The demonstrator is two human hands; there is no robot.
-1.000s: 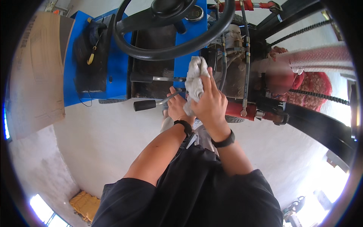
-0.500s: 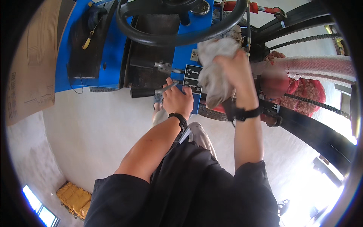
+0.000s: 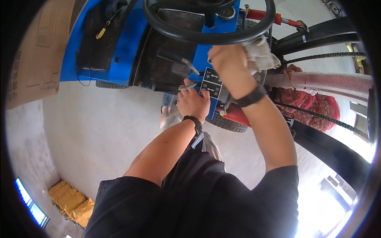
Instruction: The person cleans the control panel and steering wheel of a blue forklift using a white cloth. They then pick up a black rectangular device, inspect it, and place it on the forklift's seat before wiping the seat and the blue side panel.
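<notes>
My right hand (image 3: 231, 65) is closed on a whitish rag (image 3: 260, 54), slightly blurred, over the blue panel (image 3: 203, 51) just below the black steering wheel (image 3: 214, 38). Most of the cloth hangs out to the right of the fist. My left hand (image 3: 193, 104) leans on the panel's near edge with its fingers apart. Its fingertips are at the metal shaft of the nearer black-handled lever (image 3: 168, 87), beside a black-and-white label plate (image 3: 212, 82). A second lever (image 3: 172, 56) lies a little farther off.
A yellow-handled screwdriver (image 3: 104, 31) lies on the black seat (image 3: 93, 51) at left. The cardboard box (image 3: 35, 59) stands beyond it. Right are a black steel frame (image 3: 329, 146), a chain (image 3: 317, 113), a red cylinder (image 3: 262, 16) and red net sacks (image 3: 317, 107). A tyre (image 3: 228, 123) sits below the panel.
My right hand has moved left over the panel, and the rag now trails to its right under the wheel's rim. My left hand keeps its place at the panel edge. The view has shifted slightly.
</notes>
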